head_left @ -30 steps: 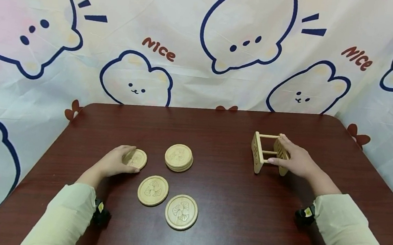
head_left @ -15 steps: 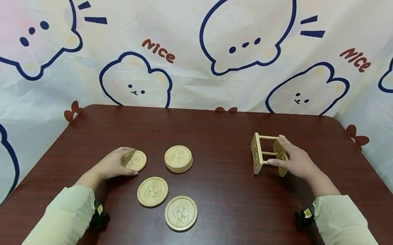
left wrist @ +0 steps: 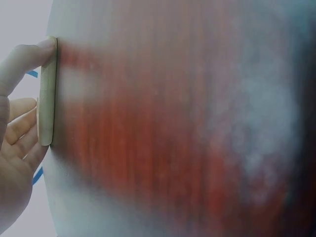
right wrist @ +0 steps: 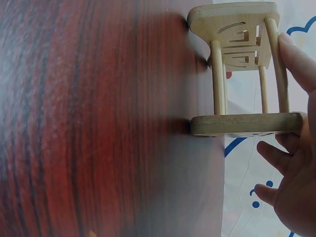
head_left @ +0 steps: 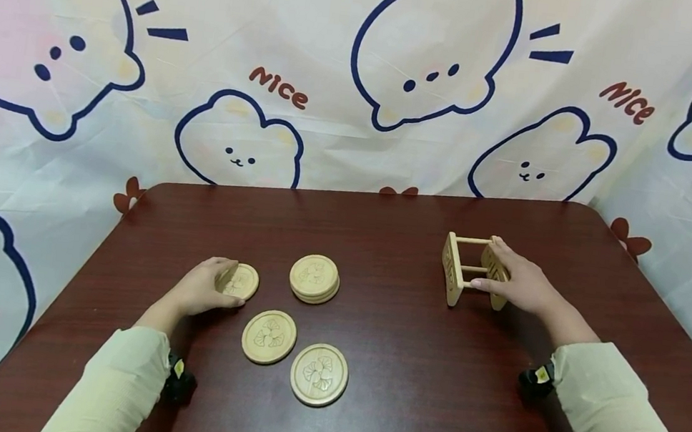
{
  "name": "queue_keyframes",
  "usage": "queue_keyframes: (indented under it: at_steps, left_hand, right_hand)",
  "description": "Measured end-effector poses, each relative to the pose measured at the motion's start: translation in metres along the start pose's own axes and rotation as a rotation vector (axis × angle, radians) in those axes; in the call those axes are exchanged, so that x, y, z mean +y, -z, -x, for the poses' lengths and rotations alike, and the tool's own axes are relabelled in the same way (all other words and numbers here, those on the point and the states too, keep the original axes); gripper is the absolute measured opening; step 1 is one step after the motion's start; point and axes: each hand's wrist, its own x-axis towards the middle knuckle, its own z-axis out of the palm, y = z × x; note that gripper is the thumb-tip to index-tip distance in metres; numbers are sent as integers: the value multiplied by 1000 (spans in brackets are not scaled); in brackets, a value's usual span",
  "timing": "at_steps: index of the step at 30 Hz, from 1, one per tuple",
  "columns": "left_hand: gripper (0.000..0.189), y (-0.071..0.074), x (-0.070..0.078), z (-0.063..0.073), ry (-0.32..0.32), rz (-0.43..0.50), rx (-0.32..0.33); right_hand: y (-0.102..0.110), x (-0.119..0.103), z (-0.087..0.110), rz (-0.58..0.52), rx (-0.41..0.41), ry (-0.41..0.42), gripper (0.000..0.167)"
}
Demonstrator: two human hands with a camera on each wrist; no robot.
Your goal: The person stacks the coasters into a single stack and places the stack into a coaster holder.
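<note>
On the left of the table, my left hand point(head_left: 202, 288) grips a round wooden coaster point(head_left: 243, 281) by its edge. The left wrist view shows this coaster point(left wrist: 47, 94) lying flat on the tabletop, thumb at one side and fingers at the other. To the right, my right hand point(head_left: 522, 284) holds a small wooden coaster rack point(head_left: 452, 269) at its near-right end. In the right wrist view the thumb lies along a top bar of the rack point(right wrist: 242, 126), while fingers touch the outside of its end panel. The rack stands upright with nothing between its bars.
A short stack of coasters point(head_left: 315, 278) stands between the hands, toward the back. Two single coasters lie nearer: one point(head_left: 269, 337) close to the left hand, another point(head_left: 319, 375) to its right. The dark wooden table point(head_left: 403, 381) meets a printed curtain point(head_left: 329, 142) behind.
</note>
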Motion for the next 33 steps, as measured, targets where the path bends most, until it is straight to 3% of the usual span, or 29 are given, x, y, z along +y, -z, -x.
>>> queue_keyframes:
  at_steps: [17, 33]
  left_hand:
    - [81, 0, 11, -5, -12, 26, 13]
    - [79, 7, 31, -11, -97, 49, 48]
  right_hand:
    - [0, 1, -1, -7, -2, -11, 96]
    - [3, -3, 0, -2, -19, -15, 95]
